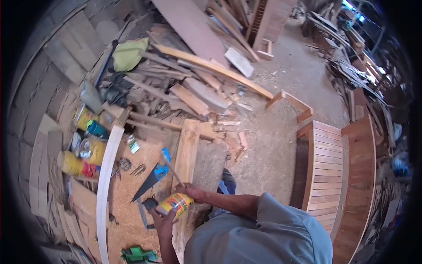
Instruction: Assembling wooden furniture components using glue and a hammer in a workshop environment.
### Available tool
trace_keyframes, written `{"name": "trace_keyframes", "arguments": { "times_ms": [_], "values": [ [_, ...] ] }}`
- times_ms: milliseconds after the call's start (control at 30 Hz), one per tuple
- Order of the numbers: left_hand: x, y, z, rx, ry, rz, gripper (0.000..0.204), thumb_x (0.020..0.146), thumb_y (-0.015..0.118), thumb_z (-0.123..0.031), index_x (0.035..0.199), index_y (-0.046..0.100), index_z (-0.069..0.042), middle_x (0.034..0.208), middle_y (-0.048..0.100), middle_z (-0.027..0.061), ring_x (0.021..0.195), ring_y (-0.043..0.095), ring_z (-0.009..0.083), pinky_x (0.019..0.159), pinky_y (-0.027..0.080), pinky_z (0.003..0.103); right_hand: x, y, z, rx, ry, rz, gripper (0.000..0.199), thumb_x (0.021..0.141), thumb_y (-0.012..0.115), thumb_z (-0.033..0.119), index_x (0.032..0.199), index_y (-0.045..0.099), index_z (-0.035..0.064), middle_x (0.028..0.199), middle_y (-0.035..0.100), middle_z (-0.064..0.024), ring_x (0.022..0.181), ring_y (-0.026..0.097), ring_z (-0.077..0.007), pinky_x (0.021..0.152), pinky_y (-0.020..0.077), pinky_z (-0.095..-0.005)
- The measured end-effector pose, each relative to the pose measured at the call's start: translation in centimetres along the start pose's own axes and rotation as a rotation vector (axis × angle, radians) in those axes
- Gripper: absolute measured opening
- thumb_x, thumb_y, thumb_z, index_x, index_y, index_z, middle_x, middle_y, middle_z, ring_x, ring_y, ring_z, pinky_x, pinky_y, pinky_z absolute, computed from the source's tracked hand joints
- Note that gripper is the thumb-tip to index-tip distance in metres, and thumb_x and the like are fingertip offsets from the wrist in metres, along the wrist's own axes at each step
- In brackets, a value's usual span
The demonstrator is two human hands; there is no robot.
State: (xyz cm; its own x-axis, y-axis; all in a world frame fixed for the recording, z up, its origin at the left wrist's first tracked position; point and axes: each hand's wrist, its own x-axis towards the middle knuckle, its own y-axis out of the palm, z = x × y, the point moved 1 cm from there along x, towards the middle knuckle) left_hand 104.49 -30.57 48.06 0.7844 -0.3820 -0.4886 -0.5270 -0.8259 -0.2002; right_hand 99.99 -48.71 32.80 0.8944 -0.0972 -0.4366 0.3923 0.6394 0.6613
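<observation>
Blue-handled saw (151, 181) and wooden beam (187, 147) lie near the yellow can (179, 203).

Downward fisheye view from the head

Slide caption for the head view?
Left hand holds a yellow can, right hand against it, a blue-handled saw nearby.

The yellow container (179, 202) looks glossy, the wooden beam (186, 152) smooth, the cloth shirt (259, 240) matt.
</observation>
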Motion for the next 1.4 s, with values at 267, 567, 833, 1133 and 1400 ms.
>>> {"name": "trace_keyframes", "arguments": {
  "times_ms": [267,567,833,1133,1400],
  "values": [
    [5.8,-0.9,-1.7,0.739,0.231,-0.416,0.079,0.07,0.096,-0.029,0.127,0.046,-0.006,0.125,0.059,0.0213,0.116,0.064,0.0423,0.098,0.056,0.052,-0.7,-2.1,3.9,-0.331,-0.1,-0.309,0.057,0.108,0.062,0.042,0.148,0.054,0.0031,0.112,0.071,-0.0111,0.094,0.072,-0.0276,0.079,0.0601,-0.0431],
    [10.7,1.2,-3.2,0.999,0.248,-0.236,0.086,0.068,0.097,-0.035,0.134,0.048,-0.012,0.131,0.055,0.0214,0.122,0.061,0.0474,0.099,0.058,0.057,-11.1,-4.1,12.5,-0.934,-0.159,-0.484,0.033,0.112,0.056,0.031,0.133,0.069,0.0078,0.093,0.073,-0.0169,0.084,0.074,-0.0345,0.081,0.0567,-0.0455],
    [12.0,-6.6,3.4,-0.043,0.178,-0.144,0.086,0.091,0.085,-0.055,0.152,0.053,-0.004,0.143,0.063,0.0169,0.122,0.068,0.0326,0.098,0.063,0.046,-12.1,6.1,18.5,-1.895,-0.515,-0.231,0.043,0.093,0.066,0.006,0.135,0.071,0.0137,0.1,0.065,-0.0128,0.095,0.072,-0.0322,0.079,0.061,-0.0423],
    [4.4,-6.0,14.8,-0.518,-0.353,-0.322,0.075,0.096,0.066,-0.074,0.122,0.071,-0.005,0.107,0.075,0.0149,0.093,0.078,0.0308,0.067,0.071,0.051,-5.5,15.3,17.7,-2.472,-0.551,0.149,0.049,0.088,0.07,0.008,0.137,0.069,0.0097,0.11,0.067,-0.0113,0.097,0.074,-0.029,0.079,0.0631,-0.0416],
    [1.2,-4.9,11.3,0.634,-0.359,-0.56,0.087,0.084,0.088,-0.043,0.152,0.053,-0.002,0.145,0.058,0.0309,0.13,0.06,0.0488,0.105,0.054,0.056,-0.6,15.9,14.4,-2.619,-0.601,0.288,0.043,0.088,0.072,0.013,0.13,0.069,0.0009,0.109,0.07,-0.0122,0.1,0.074,-0.0284,0.079,0.0633,-0.0409]
  ]
}}
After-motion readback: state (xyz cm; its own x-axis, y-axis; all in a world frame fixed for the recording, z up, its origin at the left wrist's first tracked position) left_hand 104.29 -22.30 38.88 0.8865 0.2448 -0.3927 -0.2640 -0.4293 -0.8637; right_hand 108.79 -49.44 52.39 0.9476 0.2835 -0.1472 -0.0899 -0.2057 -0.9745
